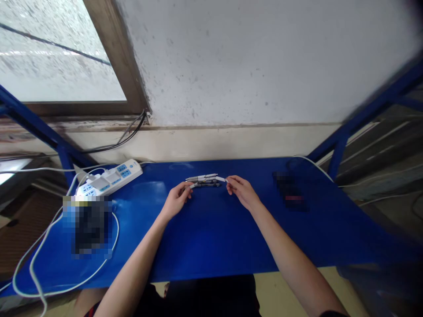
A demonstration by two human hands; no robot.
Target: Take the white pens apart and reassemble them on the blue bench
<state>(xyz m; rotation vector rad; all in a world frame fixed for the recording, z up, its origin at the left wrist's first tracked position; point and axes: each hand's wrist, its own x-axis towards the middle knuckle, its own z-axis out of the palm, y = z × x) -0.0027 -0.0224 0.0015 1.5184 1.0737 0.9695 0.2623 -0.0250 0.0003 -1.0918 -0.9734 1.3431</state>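
Observation:
Several slim pens [202,178], white and dark, lie close together in a small bundle on the blue tabletop [211,233]. At the bundle's left end, my left hand [177,200] is closed in a pinch on the pale end of a dark pen [193,186]. My right hand [242,190] pinches the tip of a short white pen-like piece [220,179] at the right end. Whether that piece is a whole pen or only a cap is too small to tell.
A white power strip [112,178] with plugs stands back left, its white cables looping over the left side. In front of it is a blurred dark object [92,226]. A dark item [291,193] lies on the right. Blue frame posts [337,152] and a wall [247,66] bound the table.

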